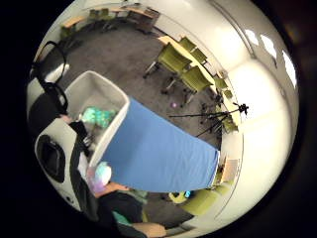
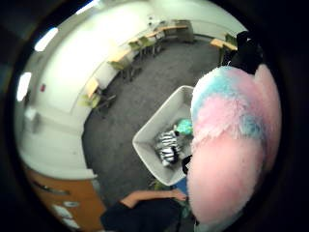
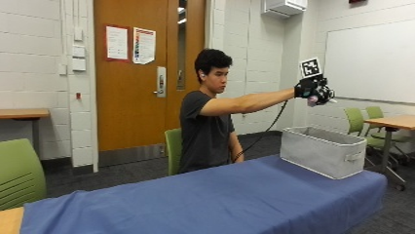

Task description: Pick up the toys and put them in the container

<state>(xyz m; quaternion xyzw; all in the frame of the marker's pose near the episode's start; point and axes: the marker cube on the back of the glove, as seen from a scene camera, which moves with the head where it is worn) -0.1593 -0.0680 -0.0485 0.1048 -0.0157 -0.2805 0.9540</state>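
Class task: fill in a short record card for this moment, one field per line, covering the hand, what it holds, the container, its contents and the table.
Hand: gloved right hand raised high above the container, arm outstretched
Held item: pink and blue fluffy toy, gripped by the fingers
Container: grey fabric bin, on the table's end
Contents: zebra-striped toy and green toy
Table: covered with a blue cloth

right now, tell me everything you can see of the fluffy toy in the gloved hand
The fluffy pink and light-blue plush toy is soft and long-piled, with patches of pink and blue fur and a rounded pink part at one edge. It is held in the black-gloved right hand, raised at the end of an outstretched arm, high above the grey fabric container standing at the end of the blue-covered table. In the outside view only a small pink bit shows below the glove. It touches nothing but the hand.
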